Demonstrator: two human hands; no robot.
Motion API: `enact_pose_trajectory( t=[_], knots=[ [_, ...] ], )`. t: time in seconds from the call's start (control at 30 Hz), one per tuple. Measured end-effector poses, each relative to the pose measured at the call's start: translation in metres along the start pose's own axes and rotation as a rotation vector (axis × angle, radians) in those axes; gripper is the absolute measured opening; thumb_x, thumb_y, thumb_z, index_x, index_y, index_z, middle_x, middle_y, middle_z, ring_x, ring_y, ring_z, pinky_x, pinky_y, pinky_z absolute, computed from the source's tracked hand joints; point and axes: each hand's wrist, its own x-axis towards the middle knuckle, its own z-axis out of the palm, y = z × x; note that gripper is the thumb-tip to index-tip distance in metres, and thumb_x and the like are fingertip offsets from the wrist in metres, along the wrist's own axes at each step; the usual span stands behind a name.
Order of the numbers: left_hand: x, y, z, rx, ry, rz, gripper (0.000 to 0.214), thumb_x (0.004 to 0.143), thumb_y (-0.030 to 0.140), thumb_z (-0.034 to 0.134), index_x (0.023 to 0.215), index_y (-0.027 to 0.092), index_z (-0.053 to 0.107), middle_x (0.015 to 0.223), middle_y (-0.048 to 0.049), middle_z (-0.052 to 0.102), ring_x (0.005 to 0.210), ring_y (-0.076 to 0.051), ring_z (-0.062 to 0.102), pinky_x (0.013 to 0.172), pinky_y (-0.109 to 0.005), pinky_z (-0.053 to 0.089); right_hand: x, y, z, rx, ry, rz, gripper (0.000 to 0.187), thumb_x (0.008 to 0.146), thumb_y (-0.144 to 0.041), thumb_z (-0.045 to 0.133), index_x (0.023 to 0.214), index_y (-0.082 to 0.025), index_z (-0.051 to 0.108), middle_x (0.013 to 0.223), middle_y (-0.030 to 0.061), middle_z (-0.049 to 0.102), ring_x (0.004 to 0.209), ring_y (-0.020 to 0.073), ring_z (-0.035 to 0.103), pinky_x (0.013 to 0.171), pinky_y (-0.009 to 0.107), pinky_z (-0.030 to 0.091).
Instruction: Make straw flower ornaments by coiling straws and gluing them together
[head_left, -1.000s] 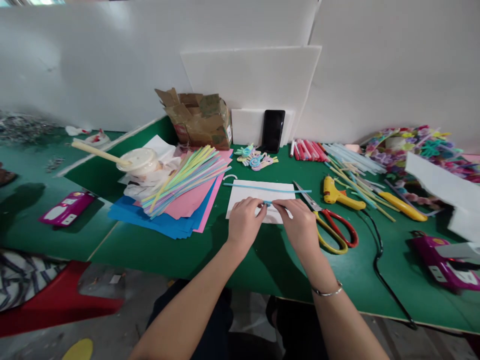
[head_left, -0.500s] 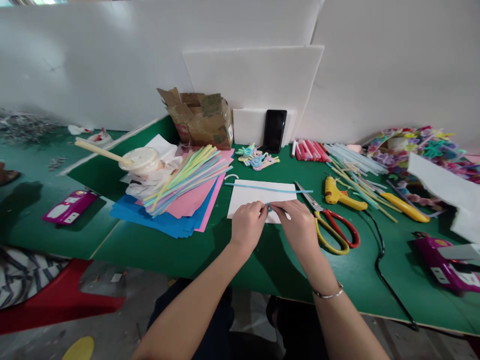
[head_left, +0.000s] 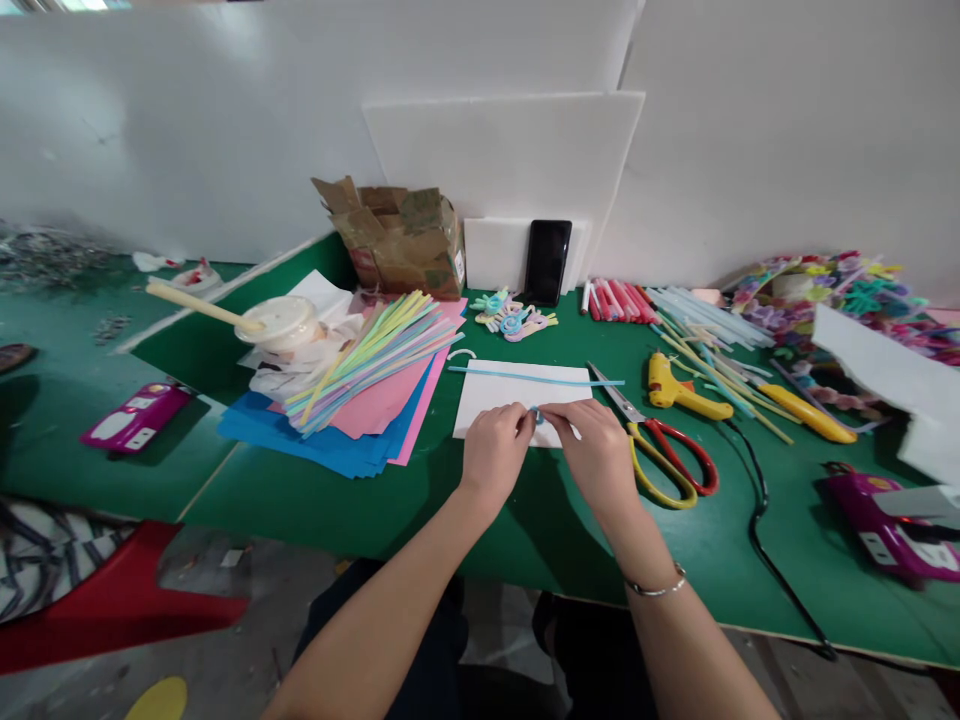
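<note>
Between the fingertips of both hands is a small, curled blue pipe cleaner [head_left: 537, 414], mostly hidden by the fingers. My left hand [head_left: 493, 440] pinches it from the left, and my right hand [head_left: 592, 440] pinches it from the right. Both hands are over the near part of a white sheet [head_left: 480, 400]. A straight light-blue pipe cleaner [head_left: 525, 377] lies across the sheet's far part, its ends reaching past both sides. Right of my right hand lie scissors [head_left: 637, 415] with one yellow and one red handle, blades apart.
A yellow glue gun [head_left: 686, 393] and a yellow-handled cutter [head_left: 814, 412] lie right. Pastel pipe cleaners [head_left: 375, 360] rest on coloured sheets [head_left: 300, 430] at left, beside a lidded cup [head_left: 277, 322]. Behind are curled pipe-cleaner pieces [head_left: 517, 315], a phone [head_left: 548, 262] and a cardboard box [head_left: 409, 250].
The curled blue piece shows slightly more between the fingertips. Both hands keep nearly the same place, and the view has shifted very slightly.
</note>
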Motion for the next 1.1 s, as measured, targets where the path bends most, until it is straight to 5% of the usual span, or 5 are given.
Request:
enact_pose_trajectory(
  t=[0.67,0.87,1.1],
  knots=[
    [0.0012,-0.0009,0.0008,-0.053,0.011,-0.011,0.024,0.083,0.018,0.047,0.059,0.019,0.048,0.058,0.0008,0.056,0.058,-0.013,0.052,0.059,-0.024,0.034,0.0017,0.0079,-0.0068,-0.047,0.014,-0.001,0.015,0.086,-0.024,0.053,0.080,-0.018,0.066,0.076,0.0051,0.070,0.072,0.0199,0.060,0.068,0.032,0.043],
    [0.0022,0.0000,0.0019,-0.244,-0.067,-0.142,0.025,0.083,0.020,0.045,0.058,0.019,0.048,0.056,0.0022,0.056,0.055,-0.012,0.053,0.054,-0.022,0.034,0.0019,0.0039,-0.0050,-0.117,0.046,-0.040,0.018,0.088,-0.023,0.050,0.079,-0.017,0.065,0.072,0.0037,0.068,0.070,0.0185,0.058,0.069,0.030,0.039],
    [0.0026,-0.0031,0.0016,0.053,-0.090,0.072,0.019,0.086,0.022,0.047,0.069,0.017,0.055,0.067,-0.0024,0.063,0.068,-0.017,0.059,0.068,-0.030,0.040,0.0019,0.0080,-0.0092,-0.169,-0.008,-0.055,0.016,0.086,-0.021,0.053,0.076,-0.019,0.066,0.071,0.0018,0.068,0.070,0.0177,0.056,0.068,0.030,0.035]
  ],
)
